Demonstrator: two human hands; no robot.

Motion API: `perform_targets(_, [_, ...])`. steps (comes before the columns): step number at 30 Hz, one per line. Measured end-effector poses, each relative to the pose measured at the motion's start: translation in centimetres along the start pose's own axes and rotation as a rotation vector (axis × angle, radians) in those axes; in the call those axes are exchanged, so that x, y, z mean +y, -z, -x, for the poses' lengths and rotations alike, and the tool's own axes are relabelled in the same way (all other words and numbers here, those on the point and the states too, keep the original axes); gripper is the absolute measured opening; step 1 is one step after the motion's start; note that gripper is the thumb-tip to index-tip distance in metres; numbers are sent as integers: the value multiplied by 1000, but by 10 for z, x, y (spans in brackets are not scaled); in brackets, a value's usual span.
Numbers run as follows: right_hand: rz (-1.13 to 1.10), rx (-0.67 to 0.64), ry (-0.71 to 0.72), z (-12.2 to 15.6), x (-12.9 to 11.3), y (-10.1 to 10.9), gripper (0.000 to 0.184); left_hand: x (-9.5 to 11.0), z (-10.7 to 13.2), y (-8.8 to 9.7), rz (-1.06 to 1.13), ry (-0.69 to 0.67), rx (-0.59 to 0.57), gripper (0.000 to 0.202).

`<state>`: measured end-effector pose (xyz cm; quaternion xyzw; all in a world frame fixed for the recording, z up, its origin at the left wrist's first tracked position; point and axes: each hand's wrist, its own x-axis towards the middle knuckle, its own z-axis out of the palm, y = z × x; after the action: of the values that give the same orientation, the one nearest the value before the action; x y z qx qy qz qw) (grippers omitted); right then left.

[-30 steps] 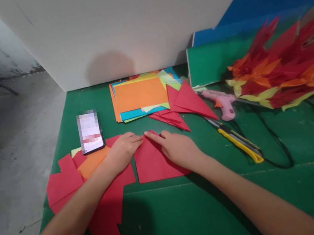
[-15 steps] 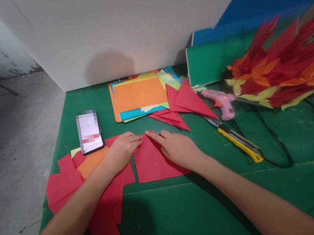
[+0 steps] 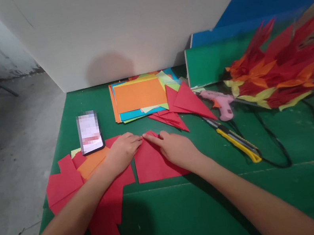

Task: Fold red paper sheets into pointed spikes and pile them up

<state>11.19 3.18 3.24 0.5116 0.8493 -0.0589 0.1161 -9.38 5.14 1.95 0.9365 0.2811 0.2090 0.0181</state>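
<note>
A sheet of red paper (image 3: 150, 162) lies on the green table, its top edge folded in at the left and right into a blunt point. My left hand (image 3: 124, 149) is at its upper left slanted edge, fingers closed together and fingertips on the paper. My right hand (image 3: 178, 148) presses from the right, index finger reaching along the top fold to meet the left fingertips; its other fingers are curled and partly hidden. Under my left forearm spreads a pile of red paper pieces (image 3: 109, 217) with an orange piece (image 3: 91, 164) among them.
A phone (image 3: 90, 132) lies at the left. Behind are stacked coloured sheets (image 3: 141, 95) and folded red triangles (image 3: 192, 101). To the right lie a pink glue gun (image 3: 222, 103), a yellow box cutter (image 3: 238, 144), a black cord (image 3: 281, 152) and a red-orange paper flame bunch (image 3: 284, 68).
My right index fingertip has slid slightly left along the paper's top edge, towards my left fingertips. The left hand and the paper stay in place; the view has shifted a little.
</note>
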Motion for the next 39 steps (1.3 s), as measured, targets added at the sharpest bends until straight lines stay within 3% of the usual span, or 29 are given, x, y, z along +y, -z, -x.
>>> perform_targets(13, [16,-21,-47,-1,-2,1,57,4,0,1,-55,78,-48,22])
perform_targets(21, [5,7,-46,0,-2,2,58,17,-1,7,-184,153,-159,25])
perform_targets(26, [10,-2,-48,0,-2,2,58,21,0,5,-220,239,-83,27])
perform_targets(32, [7,10,-40,1,-2,1,57,17,2,-4,-279,437,27,20])
perform_targets(39, [-23,-4,-53,0,-2,0,61,15,1,-4,15,481,63,9])
